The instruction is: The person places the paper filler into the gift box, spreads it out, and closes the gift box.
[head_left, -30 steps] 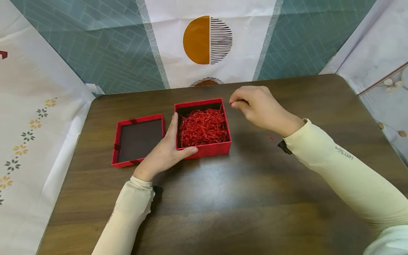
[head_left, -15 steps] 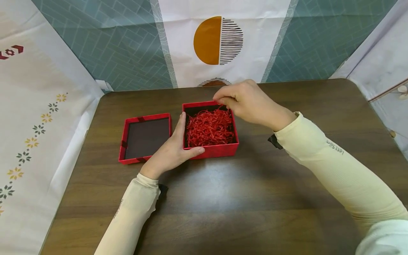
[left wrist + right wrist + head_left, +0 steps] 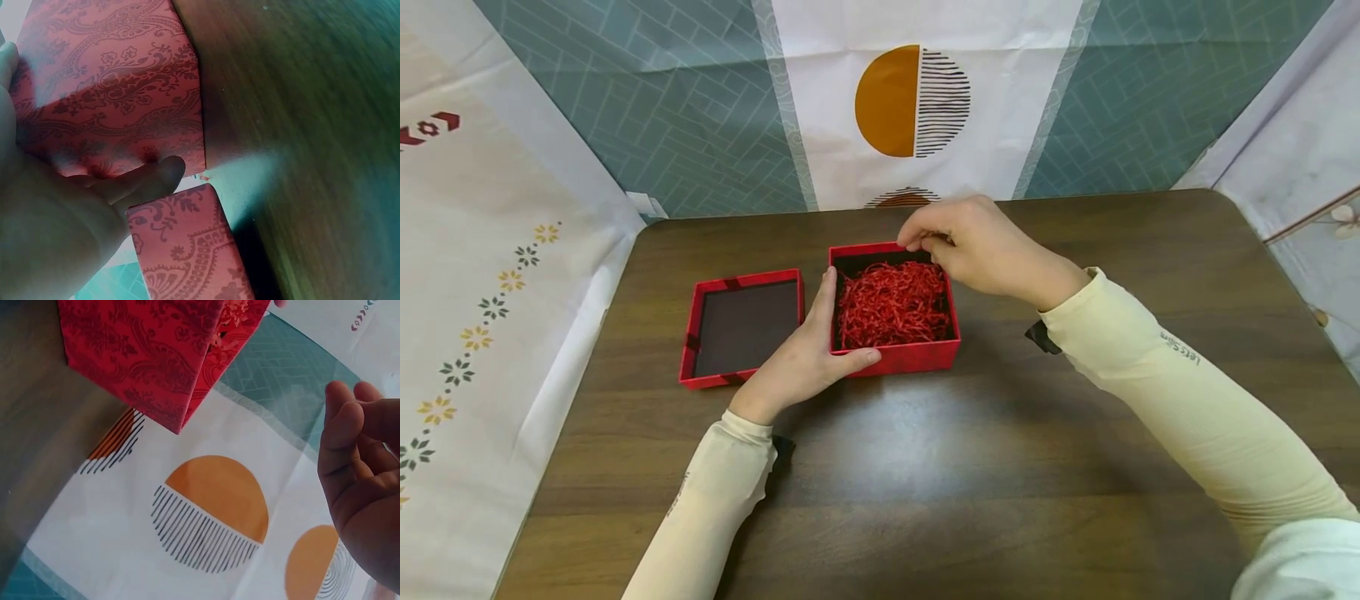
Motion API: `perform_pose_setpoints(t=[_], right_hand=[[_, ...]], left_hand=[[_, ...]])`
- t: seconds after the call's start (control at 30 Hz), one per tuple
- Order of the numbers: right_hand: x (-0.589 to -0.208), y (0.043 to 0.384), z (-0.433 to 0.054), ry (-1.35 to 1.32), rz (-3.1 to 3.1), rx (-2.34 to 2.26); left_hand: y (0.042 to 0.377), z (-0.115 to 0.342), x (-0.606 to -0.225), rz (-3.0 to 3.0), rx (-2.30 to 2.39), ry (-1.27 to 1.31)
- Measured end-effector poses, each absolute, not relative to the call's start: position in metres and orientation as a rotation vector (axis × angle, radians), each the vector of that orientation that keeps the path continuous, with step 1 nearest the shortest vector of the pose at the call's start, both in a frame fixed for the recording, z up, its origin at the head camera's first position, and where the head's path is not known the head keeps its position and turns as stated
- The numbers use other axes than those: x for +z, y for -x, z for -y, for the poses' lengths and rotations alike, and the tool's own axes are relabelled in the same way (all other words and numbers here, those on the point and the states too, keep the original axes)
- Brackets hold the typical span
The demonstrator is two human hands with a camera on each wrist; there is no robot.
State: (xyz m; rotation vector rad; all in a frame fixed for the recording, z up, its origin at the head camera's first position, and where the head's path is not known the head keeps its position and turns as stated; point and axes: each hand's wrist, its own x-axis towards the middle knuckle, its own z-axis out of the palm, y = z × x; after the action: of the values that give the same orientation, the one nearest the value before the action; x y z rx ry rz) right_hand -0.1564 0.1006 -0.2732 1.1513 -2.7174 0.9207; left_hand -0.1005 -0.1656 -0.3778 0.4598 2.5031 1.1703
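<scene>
A red patterned box (image 3: 917, 358) filled with red shredded paper (image 3: 895, 304) stands at the back middle of the table. My left hand (image 3: 793, 362) rests around its near left corner, thumb along the front wall and fingers laid against the left side. In the left wrist view the fingers (image 3: 159, 175) lie fairly straight against the patterned wall (image 3: 119, 87). Above the back right corner hovers my right hand (image 3: 977, 246), its fingers loosely bent. The right wrist view shows the thumb and fingertips of the right hand (image 3: 362, 462) close together, with no paper visible between them.
A shallow red lid (image 3: 688, 333) with a dark inside lies upturned left of the box on the brown wooden table (image 3: 925, 500). Patterned cloth (image 3: 700, 125) hangs behind the table, and pale printed sheets (image 3: 497, 275) hang at both sides.
My right hand has moved left from beside the box to over its back right corner. The red bit at its fingertips no longer shows. The left hand stays at the box; the head view has shifted slightly.
</scene>
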Motion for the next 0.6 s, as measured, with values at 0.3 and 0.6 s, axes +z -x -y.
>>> perform_pose_setpoints(t=[0.3,0.6], right_hand=[[-0.279,0.15,-0.137,-0.89,2.926,0.964],[-0.338,0.136,-0.214,-0.848,3.142,0.734]], left_hand=[[0.103,0.162,-0.375,-2.511,1.175,-0.475],[0.097,0.166,-0.376,-2.515,1.143,-0.453]])
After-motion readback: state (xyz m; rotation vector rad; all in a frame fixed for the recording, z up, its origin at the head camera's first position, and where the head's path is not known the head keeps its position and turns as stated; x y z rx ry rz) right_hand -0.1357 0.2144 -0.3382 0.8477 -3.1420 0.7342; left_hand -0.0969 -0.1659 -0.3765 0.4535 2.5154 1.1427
